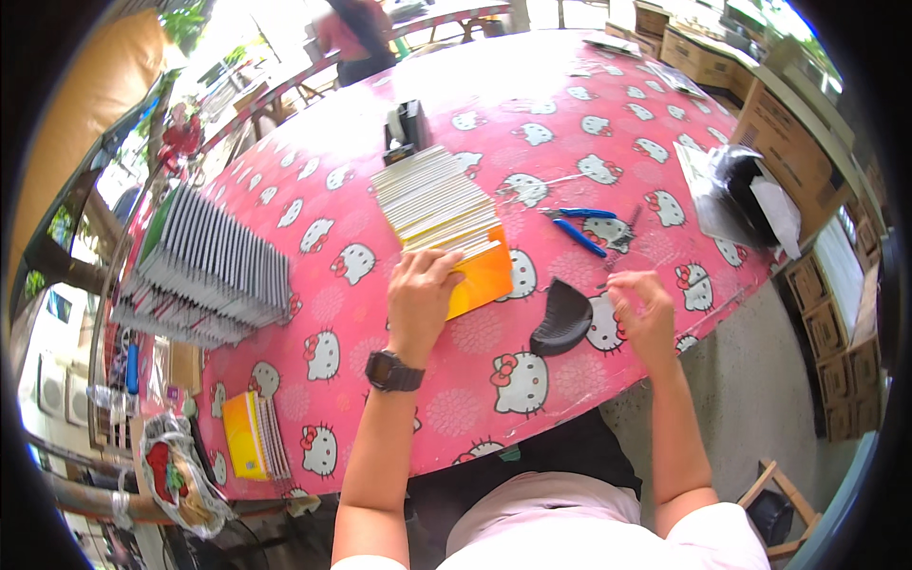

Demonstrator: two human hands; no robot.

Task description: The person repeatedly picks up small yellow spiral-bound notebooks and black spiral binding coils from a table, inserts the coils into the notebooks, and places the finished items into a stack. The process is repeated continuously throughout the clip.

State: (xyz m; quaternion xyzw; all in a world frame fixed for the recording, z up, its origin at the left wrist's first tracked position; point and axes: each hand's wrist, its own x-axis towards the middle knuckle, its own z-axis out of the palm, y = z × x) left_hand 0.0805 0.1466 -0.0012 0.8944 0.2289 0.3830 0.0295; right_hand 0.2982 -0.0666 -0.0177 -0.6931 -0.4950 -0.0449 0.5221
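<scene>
A long row of thin white-edged booklets (432,197) lies on the table in front of me. At its near end is a booklet with an orange-yellow cover (483,277). My left hand (425,290), a black watch on its wrist, curls its fingers over the top edge of that orange booklet. My right hand (646,315) is raised to the right, thumb and fingertips pinched together; what they hold, if anything, is too small to name. Beside it lies a black half-round case (562,318). Beyond the case are blue-handled pliers (581,235).
A tall stack of dark-edged booklets (209,261) stands at left, with a few yellow booklets (249,435) nearer me. A tape dispenser (407,130) sits past the row. Black plastic wrap (743,190) and cardboard boxes (793,142) are at right. A person (356,43) stands in the background.
</scene>
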